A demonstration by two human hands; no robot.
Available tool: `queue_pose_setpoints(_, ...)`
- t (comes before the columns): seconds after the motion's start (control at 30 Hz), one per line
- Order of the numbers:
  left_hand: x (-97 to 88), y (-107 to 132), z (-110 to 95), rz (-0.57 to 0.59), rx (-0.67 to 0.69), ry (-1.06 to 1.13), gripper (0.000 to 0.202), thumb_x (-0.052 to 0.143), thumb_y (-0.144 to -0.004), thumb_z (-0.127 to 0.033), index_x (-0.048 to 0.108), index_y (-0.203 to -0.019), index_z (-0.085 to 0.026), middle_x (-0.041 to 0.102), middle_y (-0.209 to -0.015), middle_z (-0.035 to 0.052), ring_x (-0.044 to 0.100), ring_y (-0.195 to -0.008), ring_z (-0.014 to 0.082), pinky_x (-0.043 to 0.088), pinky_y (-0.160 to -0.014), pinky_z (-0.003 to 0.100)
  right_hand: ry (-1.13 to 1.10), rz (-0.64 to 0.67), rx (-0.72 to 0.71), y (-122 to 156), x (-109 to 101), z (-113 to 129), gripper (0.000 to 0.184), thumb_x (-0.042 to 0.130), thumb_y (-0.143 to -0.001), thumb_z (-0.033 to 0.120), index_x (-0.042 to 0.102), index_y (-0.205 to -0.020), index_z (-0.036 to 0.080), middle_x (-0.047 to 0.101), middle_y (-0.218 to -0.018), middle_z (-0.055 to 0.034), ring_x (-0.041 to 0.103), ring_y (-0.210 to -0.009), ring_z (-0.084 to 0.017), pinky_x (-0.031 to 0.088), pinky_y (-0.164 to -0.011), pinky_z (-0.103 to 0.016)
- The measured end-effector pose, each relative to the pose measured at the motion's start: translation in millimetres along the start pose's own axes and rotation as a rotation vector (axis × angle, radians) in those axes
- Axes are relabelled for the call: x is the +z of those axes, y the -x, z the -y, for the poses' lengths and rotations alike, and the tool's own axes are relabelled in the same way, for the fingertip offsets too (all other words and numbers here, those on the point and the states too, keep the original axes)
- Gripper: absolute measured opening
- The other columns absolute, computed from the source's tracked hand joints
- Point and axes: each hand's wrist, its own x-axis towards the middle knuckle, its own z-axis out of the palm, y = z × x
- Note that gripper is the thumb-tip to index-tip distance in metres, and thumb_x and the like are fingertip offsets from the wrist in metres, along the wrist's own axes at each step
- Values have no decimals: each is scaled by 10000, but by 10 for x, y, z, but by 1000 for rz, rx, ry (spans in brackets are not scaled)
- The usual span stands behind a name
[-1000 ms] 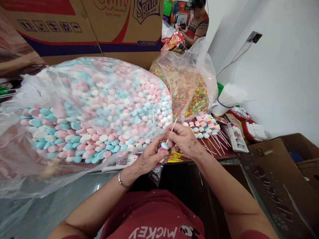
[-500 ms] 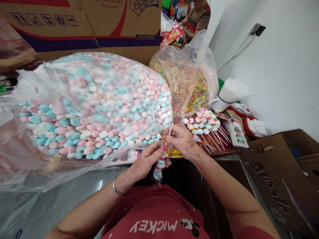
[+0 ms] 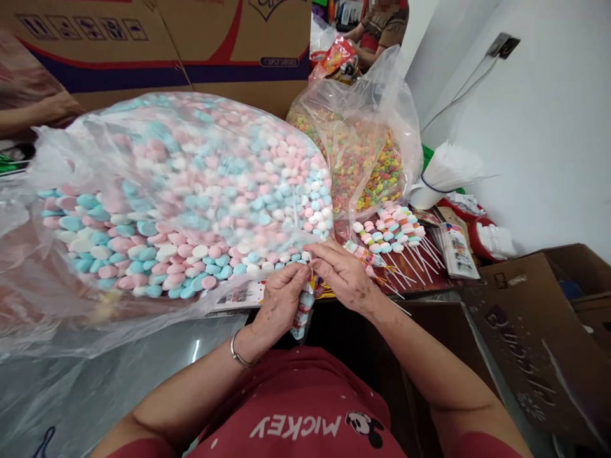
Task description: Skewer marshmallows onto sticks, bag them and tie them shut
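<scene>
Left hand (image 3: 280, 298) and right hand (image 3: 342, 275) each hold a wrapped candy skewer (image 3: 301, 313) in a closed grip, beside the marshmallow bag (image 3: 191, 184).

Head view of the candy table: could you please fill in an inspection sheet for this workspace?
Surface: table, mostly covered; a glossy bare strip shows at the near edge.
Job's things: candy stick in a clear wrapper, held between both hands; pile of candy sticks to the right.
Clutter: big bag of pink, blue and white sweets; bag of coloured rings; bundle of white sticks; printed packets.
Hands: left hand grips the candy stick; right hand pinches its top.
Cables: one wall cable running down from a socket.
Surroundings: cardboard boxes behind, brown box at right, another person at the back.
</scene>
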Motion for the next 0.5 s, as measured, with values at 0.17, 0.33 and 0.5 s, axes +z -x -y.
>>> queue_pose_setpoints(0.17, -10, -35, -139, -104, 256, -189, 299, 613, -878, -450, 651, -724, -197, 581, -696, -2, 535, -657, 135, 472, -615, 241, -141, -134, 286, 108, 104, -10, 554, 694, -788, 429, 541, -1250, 164, 601, -1049, -67, 564, -851, -152, 473, -673, -258)
queue_pose_setpoints(0.33, 6, -42, -146, -95, 275, -157, 221, 661, -849, -421, 648, -791, -209, 599, -794, 9, 537, -749, 150, 476, -681, 251, -241, -56, 410, 180, 169, -1, 174, 612, -818, 342, 648, -842, 174, 605, -739, 15, 536, -686, -122, 441, -660, -259)
queue_pose_setpoints(0.5, 14, 8, -67, 96, -20, 228, 305, 692, -799, -460, 599, -859, -176, 582, -652, -31, 538, -562, 107, 446, -527, 218, -502, -134, 457, 231, 184, -2, 155, 610, -828, 351, 610, -805, 198, 621, -683, 30, 578, -610, -121, 494, -601, -258)
